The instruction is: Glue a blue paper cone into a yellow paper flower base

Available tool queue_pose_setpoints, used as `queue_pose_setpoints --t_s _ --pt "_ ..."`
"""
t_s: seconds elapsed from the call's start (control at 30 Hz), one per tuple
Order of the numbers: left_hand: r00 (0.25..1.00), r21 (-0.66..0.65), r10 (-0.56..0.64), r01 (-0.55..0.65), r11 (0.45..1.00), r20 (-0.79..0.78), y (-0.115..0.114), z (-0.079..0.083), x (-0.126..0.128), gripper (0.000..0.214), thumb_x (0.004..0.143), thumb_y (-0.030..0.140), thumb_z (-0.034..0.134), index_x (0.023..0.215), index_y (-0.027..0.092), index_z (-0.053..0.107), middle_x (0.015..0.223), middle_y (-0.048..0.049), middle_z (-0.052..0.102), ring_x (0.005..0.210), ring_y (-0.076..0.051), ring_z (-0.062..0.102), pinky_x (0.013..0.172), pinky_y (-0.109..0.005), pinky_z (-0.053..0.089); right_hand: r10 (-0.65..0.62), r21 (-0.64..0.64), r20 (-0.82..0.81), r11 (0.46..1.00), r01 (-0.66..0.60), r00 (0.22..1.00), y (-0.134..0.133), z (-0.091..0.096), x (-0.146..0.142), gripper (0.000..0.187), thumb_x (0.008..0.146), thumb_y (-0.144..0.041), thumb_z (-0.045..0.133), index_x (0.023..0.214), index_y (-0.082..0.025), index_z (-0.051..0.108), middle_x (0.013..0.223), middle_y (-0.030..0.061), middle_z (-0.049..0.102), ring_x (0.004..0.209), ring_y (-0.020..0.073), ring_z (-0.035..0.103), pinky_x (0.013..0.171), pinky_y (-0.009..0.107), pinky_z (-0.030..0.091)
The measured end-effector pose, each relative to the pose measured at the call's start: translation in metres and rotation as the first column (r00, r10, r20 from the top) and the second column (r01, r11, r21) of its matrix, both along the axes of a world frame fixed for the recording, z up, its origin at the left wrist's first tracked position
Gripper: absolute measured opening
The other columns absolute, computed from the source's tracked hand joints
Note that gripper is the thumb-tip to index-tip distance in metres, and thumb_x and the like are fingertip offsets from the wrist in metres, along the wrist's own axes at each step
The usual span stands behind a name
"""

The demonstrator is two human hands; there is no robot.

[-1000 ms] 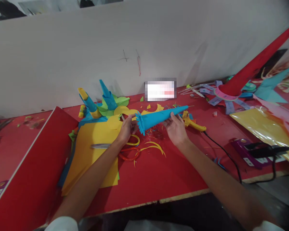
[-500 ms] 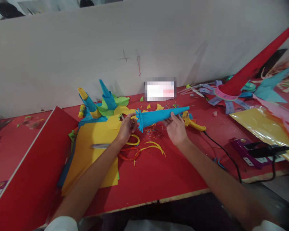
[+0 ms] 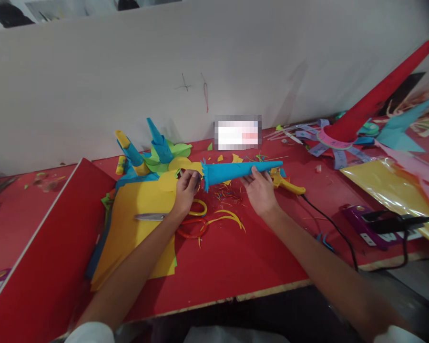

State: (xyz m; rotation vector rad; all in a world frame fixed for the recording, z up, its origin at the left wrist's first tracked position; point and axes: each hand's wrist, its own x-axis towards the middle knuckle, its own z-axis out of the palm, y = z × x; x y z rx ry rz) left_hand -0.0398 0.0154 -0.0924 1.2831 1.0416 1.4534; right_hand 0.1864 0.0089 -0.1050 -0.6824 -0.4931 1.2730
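A blue paper cone (image 3: 236,170) with a fringed wide end lies almost level above the red table (image 3: 236,257). My right hand (image 3: 259,190) supports it from below near the middle, fingers curled round it. My left hand (image 3: 186,188) pinches the fringed wide end with its fingertips. Under my left wrist lie scissors (image 3: 164,217) with orange and yellow handles on a yellow paper sheet (image 3: 143,228). Yellow and red paper strips (image 3: 225,216) are scattered below the cone.
A yellow glue gun (image 3: 288,183) with a black cord lies right of my right hand. Blue, green and yellow paper shapes (image 3: 153,152) stand at the back left. A tall red cone (image 3: 375,100), yellow sheets (image 3: 389,186) and a purple device (image 3: 364,226) are at the right.
The blue cone has tipped from slanting to nearly level and shifted slightly up. My left hand's fingers have closed onto its fringed end.
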Motion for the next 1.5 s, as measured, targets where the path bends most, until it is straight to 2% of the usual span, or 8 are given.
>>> queue_pose_setpoints --t_s 0.43,0.67,0.93,1.03,1.13,1.3,1.37,1.5 --pt "0.976 0.071 0.109 -0.097 0.993 -0.188 -0.008 -0.012 -0.003 0.058 0.097 0.074 0.055 0.074 0.022 0.044 0.067 0.0047 0.035 0.058 -0.01 0.032 0.052 -0.024 0.03 -0.012 0.05 0.137 0.999 0.005 0.991 -0.001 -0.008 -0.006 0.041 0.075 -0.042 0.094 0.092 -0.029 0.058 0.097 -0.0034 0.072 0.104 0.0207 0.071 0.103 0.049 0.062" --pt "0.931 0.215 0.12 -0.046 0.976 -0.344 -0.01 -0.002 -0.003 0.056 0.101 0.067 0.055 0.071 0.021 0.044 0.067 0.0033 0.037 0.064 -0.012 0.037 0.061 -0.026 0.036 -0.017 0.07 0.17 0.998 0.005 0.985 -0.004 -0.005 -0.01 0.042 0.074 -0.043 0.093 0.094 -0.029 0.06 0.097 -0.0032 0.071 0.103 0.0195 0.07 0.104 0.047 0.061" --pt "0.981 0.059 0.152 -0.146 0.988 -0.124 -0.003 -0.008 -0.002 0.053 0.099 0.069 0.055 0.076 0.022 0.05 0.06 0.0062 0.032 0.051 -0.011 0.028 0.047 -0.025 0.025 -0.062 0.079 0.187 0.996 0.048 0.98 -0.004 -0.001 -0.006 0.041 0.078 -0.046 0.09 0.099 -0.031 0.058 0.099 -0.0019 0.068 0.105 0.0216 0.069 0.098 0.046 0.061" --pt "0.955 0.06 0.226 -0.218 0.974 -0.194 0.009 -0.007 -0.014 0.039 0.102 0.058 0.053 0.085 0.022 0.056 0.062 0.0059 0.036 0.052 -0.012 0.033 0.05 -0.025 0.029 -0.068 0.064 0.18 0.996 0.057 0.981 -0.004 0.001 -0.004 0.043 0.078 -0.048 0.089 0.106 -0.032 0.06 0.103 -0.0017 0.068 0.101 0.0206 0.069 0.094 0.044 0.062" --pt "0.774 0.16 0.295 -0.248 0.955 -0.56 0.024 0.002 -0.038 0.025 0.099 0.044 0.056 0.095 0.02 0.06 0.082 -0.003 0.063 0.073 -0.017 0.06 0.071 -0.029 0.047 -0.079 0.049 0.186 0.996 0.072 0.979 -0.004 0.002 -0.003 0.041 0.08 -0.05 0.087 0.108 -0.032 0.063 0.101 -0.002 0.068 0.093 0.0181 0.069 0.09 0.039 0.062" --pt "0.084 0.212 0.246 -0.291 0.933 -0.966 0.034 0.024 -0.086 0.053 0.098 0.057 0.056 0.13 0.015 0.062 0.131 -0.0241 0.067 0.123 -0.043 0.065 0.098 -0.05 0.05 -0.097 0.044 0.255 0.995 0.089 0.962 -0.007 0.001 -0.005 0.038 0.085 -0.055 0.081 0.112 -0.034 0.064 0.109 -0.0002 0.069 0.1 0.0197 0.069 0.091 0.037 0.061" --pt "-0.018 0.107 0.107 -0.342 0.934 -0.994 0.034 0.027 -0.098 0.065 0.096 0.067 0.056 0.13 0.012 0.062 0.129 -0.0283 0.069 0.126 -0.049 0.064 0.101 -0.057 0.049 -0.14 0.073 0.323 0.99 0.122 0.936 -0.01 0.003 -0.005 0.041 0.087 -0.058 0.078 0.119 -0.036 0.064 0.119 0.0013 0.069 0.113 0.022 0.068 0.1 0.04 0.059" --pt "-0.024 -0.088 -0.103 -0.348 0.933 -0.994 0.037 0.022 -0.112 0.075 0.089 0.076 0.06 0.127 0.011 0.061 0.124 -0.0305 0.072 0.122 -0.05 0.067 0.098 -0.056 0.051 -0.236 0.199 0.495 0.968 0.155 0.836 -0.02 0.012 -0.004 0.047 0.091 -0.058 0.075 0.131 -0.037 0.063 0.127 0.0049 0.069 0.129 0.0259 0.063 0.111 0.043 0.054"
